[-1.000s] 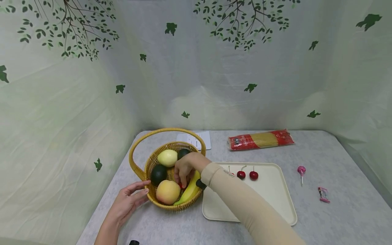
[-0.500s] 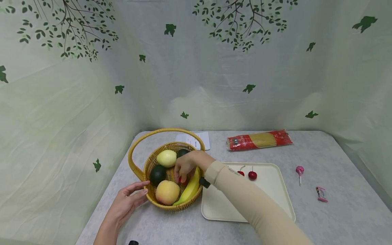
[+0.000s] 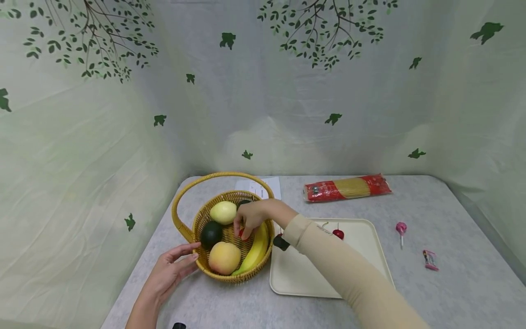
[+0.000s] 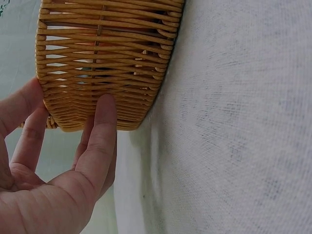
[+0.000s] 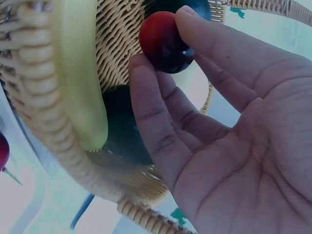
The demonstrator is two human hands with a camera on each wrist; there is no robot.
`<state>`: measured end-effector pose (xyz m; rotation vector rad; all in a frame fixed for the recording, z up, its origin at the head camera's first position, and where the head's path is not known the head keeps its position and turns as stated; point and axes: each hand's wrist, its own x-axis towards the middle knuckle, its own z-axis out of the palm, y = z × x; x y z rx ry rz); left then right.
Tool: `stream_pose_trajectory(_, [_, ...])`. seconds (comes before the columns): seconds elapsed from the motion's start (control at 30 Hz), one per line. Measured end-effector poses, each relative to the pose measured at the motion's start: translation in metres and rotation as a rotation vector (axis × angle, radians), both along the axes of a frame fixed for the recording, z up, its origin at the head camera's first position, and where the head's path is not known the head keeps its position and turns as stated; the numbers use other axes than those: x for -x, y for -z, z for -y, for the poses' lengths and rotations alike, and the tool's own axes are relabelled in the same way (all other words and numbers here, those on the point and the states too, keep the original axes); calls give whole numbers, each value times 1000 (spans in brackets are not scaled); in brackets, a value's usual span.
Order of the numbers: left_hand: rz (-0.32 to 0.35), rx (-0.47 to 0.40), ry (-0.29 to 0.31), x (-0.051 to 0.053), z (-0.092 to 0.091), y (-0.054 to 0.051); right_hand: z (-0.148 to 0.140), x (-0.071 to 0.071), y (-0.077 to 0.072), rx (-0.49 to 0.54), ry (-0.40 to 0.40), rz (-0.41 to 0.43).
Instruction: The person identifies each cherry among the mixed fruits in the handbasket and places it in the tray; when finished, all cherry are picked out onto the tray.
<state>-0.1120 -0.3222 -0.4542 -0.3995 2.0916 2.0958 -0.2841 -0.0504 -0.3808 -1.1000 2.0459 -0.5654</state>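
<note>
A yellow wicker basket point(image 3: 235, 278) stands at the left of the table. It holds a peach point(image 3: 224, 258), a banana point(image 3: 258, 251), a lemon point(image 3: 223, 213) and two dark green fruits like avocados, the far one point(image 3: 243, 203) partly hidden by my right hand point(image 3: 254, 215). Thumb and fingertips of that hand pinch a dark red cherry point(image 5: 163, 41) above the basket's inside; no stem shows on it. My left hand point(image 3: 172, 272) touches the outside of the basket wall point(image 4: 107, 58) with extended fingers, at the rim and lower down.
Right of the basket lies a cream tray point(image 3: 304, 274) bearing cherries point(image 3: 339, 234), partly covered by my right sleeve point(image 3: 349, 278). Behind are a pasta pack point(image 3: 347, 188) and a white card point(image 3: 271, 186). A lollipop point(image 3: 401, 228) and a wrapped candy point(image 3: 430, 260) lie at right.
My right hand has risen from low in the basket toward its far side, bringing the cherry up in its fingertips. The left hand keeps its place at the basket.
</note>
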Motion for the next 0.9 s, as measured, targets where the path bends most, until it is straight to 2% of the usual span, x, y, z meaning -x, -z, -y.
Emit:
stream_pose_trajectory(0.2, [-1, 3, -3, 3, 1, 0, -7, -1, -6, 45, 9, 34])
stream_pose_trajectory(0.33, [0, 12, -3, 3, 2, 3, -11, -5, -10, 63, -6, 28])
stream_pose_trajectory(0.57, [16, 21, -15, 0, 2, 7, -20, -9, -11, 123, -66, -51])
stream_pose_trajectory(0.77, [29, 19, -23, 1, 0, 6, -36, -14, -16, 160, -45, -64])
stream_pose_trajectory(0.9, [34, 22, -19, 2, 0, 3, -48, -17, -23, 148, -34, -113])
